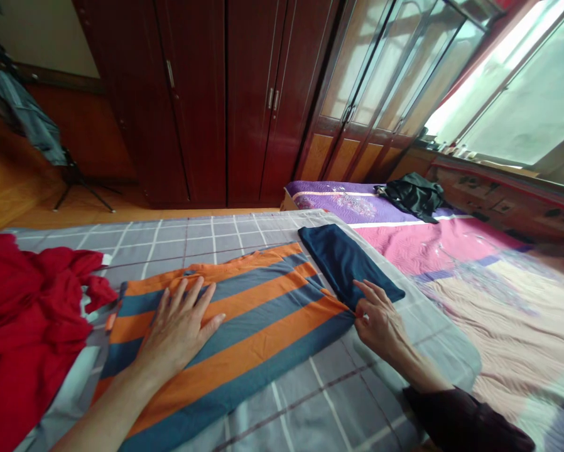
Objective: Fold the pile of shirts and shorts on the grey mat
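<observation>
- Shirt (263, 314) with broad orange and blue-grey stripes lies spread across the middle of a grey checked sheet (301, 402), its near part running out of the bottom of the view.
- The person's left hand (181, 320) rests palm down on the left part of the shirt, fingers and thumb spread wide, gripping nothing.
- The person's right hand (376, 314) has a narrow grip: thumb and finger pinch the shirt's right corner, while another finger points out over a folded navy cloth (343, 257). A dark sleeve (465, 417) covers that forearm.
- The navy cloth lies flat just beyond the shirt's right end; whether the two touch close to the pinch is hard to tell.
- Red fabric (22, 314) sits in a crumpled heap at the left, near the shirt.
- Farther right, a purple, pink and cream quilt (395, 242) bears a bunched black garment (414, 194).
- Behind stand a dark red wardrobe (192, 125) and a glass-fronted cabinet (380, 69), with a bright window (536, 88) at the right.
- Blue-grey clothing (32, 116) hangs at the far left, above splayed stand legs (86, 188).
</observation>
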`<state>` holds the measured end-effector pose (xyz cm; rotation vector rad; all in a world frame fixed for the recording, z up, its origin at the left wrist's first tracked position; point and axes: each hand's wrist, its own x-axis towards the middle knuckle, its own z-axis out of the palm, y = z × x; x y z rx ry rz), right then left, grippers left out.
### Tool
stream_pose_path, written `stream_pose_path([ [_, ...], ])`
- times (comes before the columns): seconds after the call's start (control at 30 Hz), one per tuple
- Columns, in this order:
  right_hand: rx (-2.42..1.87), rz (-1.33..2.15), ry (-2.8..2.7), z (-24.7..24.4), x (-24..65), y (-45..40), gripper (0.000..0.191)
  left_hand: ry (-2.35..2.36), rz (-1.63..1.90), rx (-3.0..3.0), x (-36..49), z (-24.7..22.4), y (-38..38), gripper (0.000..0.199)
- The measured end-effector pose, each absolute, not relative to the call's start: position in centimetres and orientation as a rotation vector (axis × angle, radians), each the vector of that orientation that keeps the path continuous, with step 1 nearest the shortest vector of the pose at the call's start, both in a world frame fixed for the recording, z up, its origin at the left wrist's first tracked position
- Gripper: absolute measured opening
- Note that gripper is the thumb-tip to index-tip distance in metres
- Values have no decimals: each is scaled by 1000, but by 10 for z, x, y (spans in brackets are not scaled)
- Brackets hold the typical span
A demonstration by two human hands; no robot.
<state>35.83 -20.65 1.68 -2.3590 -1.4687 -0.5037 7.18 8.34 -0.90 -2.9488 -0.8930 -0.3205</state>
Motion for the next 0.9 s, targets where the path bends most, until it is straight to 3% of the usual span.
stream_pose_path([
  [0.27, -2228, -453, -1484, 8, 373, -204, 15, -911, -296, -2973, 72, -7, 83, 61],
  [0.5, -2314, -631, -1639, 4, 370, -209, 20, -929, -301, -3003, 71, -6, 82, 61],
  [0.67, -2386, -801, -1560, 26, 369, -202, 17, -969, -257, -3052, 71, -2, 81, 62],
  [0.73, -2340, -825, -1524, 44, 358, -184, 25, -985, -217, -3070, 71, 0, 82, 64],
  [0.9, -1939, -380, -1899, 66, 291, -97, 47, -1018, -179, -3095, 72, 5, 82, 65],
])
